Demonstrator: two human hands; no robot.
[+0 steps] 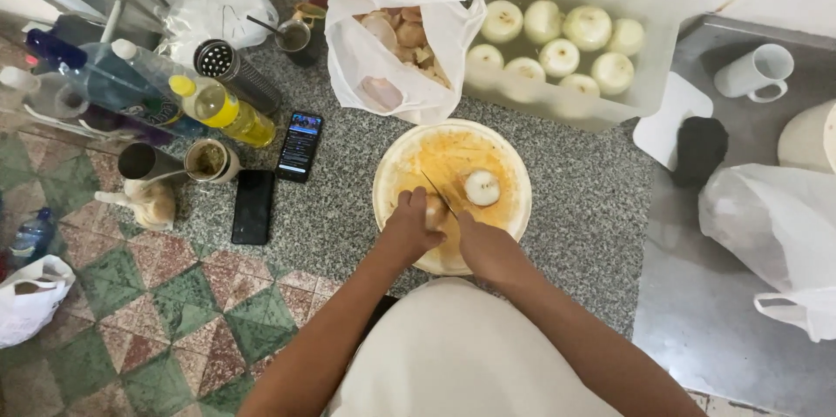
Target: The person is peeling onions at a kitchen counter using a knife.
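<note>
In the head view, a round cutting board [505,151], stained orange, was seen lying on the speckled granite desk [348,208] near the middle of the picture. The left hand [411,227] was placed at about seven o'clock on the board, its grip curled together around a small pale piece of onion [433,212] pressed to the board. The right hand [488,247] lay just beside it at six o'clock, its grip clamped on the handle of a knife [437,193], whose dark blade was angled up toward eleven o'clock over the held piece. A halved onion [482,187] was seen cut face up near the board's centre, just apart from the blade.

At one o'clock from the board, a clear plastic tub [649,77] holding peeled onions [559,57] in water was set. At eleven o'clock, an open white bag [392,51] was filled with onion skins. At nine o'clock, two phones [300,145] were laid on the desk, one lit and one dark, with a yellow bottle [228,110] and metal cups [139,161] beyond them. At three o'clock, a white mug [756,73] was stood on a steel surface.
</note>
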